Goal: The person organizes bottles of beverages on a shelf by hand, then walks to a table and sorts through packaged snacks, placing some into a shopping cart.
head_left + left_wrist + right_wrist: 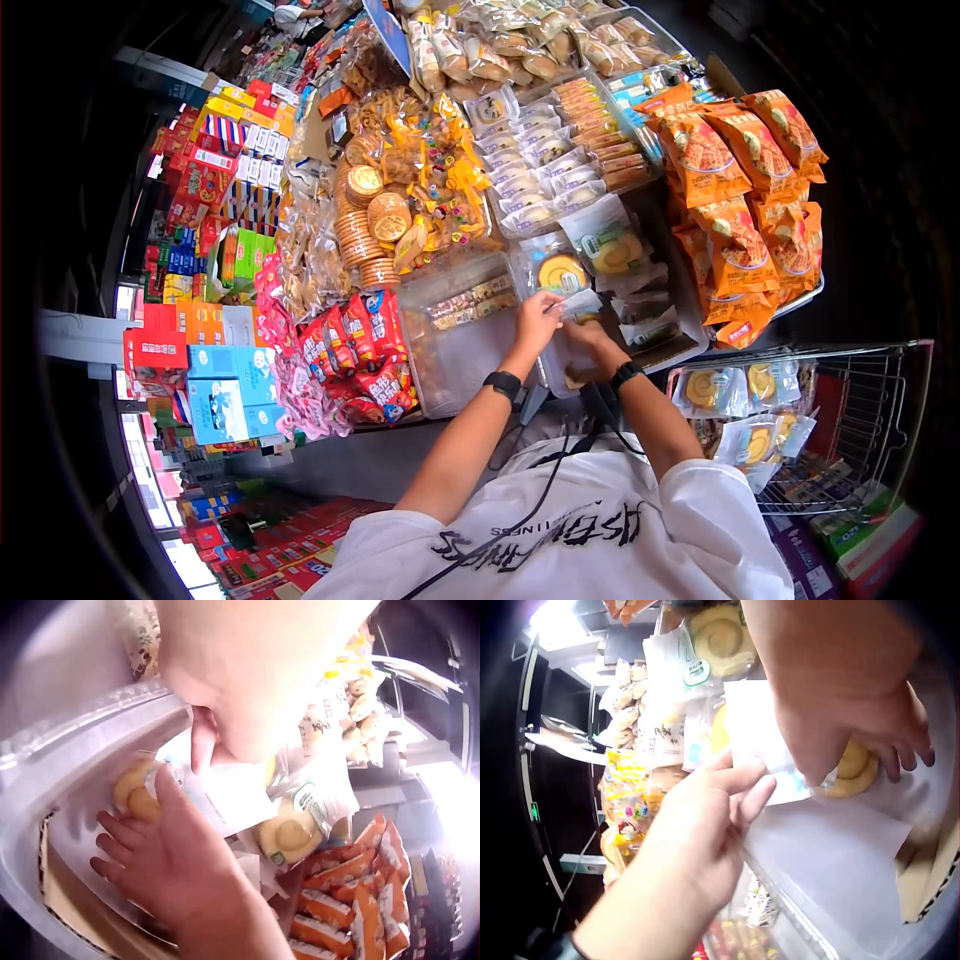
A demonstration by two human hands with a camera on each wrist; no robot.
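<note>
In the head view, my left hand (538, 320) and right hand (600, 348) meet over a plastic bin, with a bagged swirl pastry between them. Its white wrapper (229, 799) shows brightly in the left wrist view. The left thumb and forefinger pinch one edge of it. At the opposite end, my right thumb and hidden forefinger pinch the wrapper, the other fingers spread out. A yellow pastry swirl (853, 769) shows beside the right hand in the right wrist view. Just beyond the hands lie another bagged pastry (562, 272) and a larger one (612, 250).
A metal shopping cart (880, 400) with several bagged pastries (708, 390) stands at the right. Orange snack bags (735, 240) hang over the bin's right side. Left are a clear bin (440, 370), red snack bags (365, 345) and round cookie packs (388, 215). Cardboard (922, 877) lines the bin.
</note>
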